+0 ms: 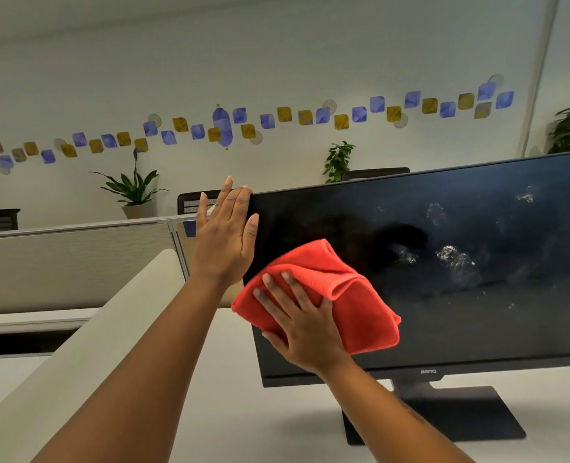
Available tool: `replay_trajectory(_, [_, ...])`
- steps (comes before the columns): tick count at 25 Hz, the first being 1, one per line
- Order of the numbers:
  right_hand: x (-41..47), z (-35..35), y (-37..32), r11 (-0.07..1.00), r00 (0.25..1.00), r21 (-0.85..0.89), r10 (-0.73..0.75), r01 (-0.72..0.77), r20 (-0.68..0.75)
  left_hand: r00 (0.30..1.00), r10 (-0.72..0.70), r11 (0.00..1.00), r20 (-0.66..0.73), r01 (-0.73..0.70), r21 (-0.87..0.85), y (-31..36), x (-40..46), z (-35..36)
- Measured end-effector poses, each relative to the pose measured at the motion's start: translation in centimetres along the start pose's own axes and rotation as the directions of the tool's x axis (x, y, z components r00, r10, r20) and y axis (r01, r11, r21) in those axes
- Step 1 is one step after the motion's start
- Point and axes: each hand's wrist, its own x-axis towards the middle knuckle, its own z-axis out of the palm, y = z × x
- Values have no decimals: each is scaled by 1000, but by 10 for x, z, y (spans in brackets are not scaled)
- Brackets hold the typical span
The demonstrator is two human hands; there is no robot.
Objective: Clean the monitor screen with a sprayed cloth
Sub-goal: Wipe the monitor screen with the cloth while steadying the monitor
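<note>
The right hand (305,324), fingers spread flat, presses a folded red cloth (337,295) against the lower left of the monitor screen (477,329). Just beyond it, the left hand (225,235), fingers straight, steadies the screen's left edge. Farther right of the cloth, white smudges (454,259) remain, so wiping looks barely started.
</note>
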Motion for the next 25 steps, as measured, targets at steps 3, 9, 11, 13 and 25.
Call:
replay_trajectory(3, [-30, 6, -8, 999, 995, 28, -18, 15, 102, 1000, -4, 999, -28, 5, 44, 3, -2, 4])
replay_trajectory(9, [-70, 12, -6, 981, 959, -29, -181, 191, 219, 1000, -9, 996, -29, 11, 84, 2, -3, 6])
replay_trajectory(11, [-79, 13, -4, 967, 942, -36, -239, 254, 236, 999, -16, 996, -31, 19, 83, 3, -3, 6])
replay_trajectory(13, [-79, 13, -2, 961, 932, -21, -263, 276, 249, 999, -26, 997, -30, 28, 76, 5, -2, 5])
replay_trajectory(25, [25, -10, 8, 997, 998, -44, -61, 62, 27, 998, -57, 994, -7, 58, 92, 8, -2, 4])
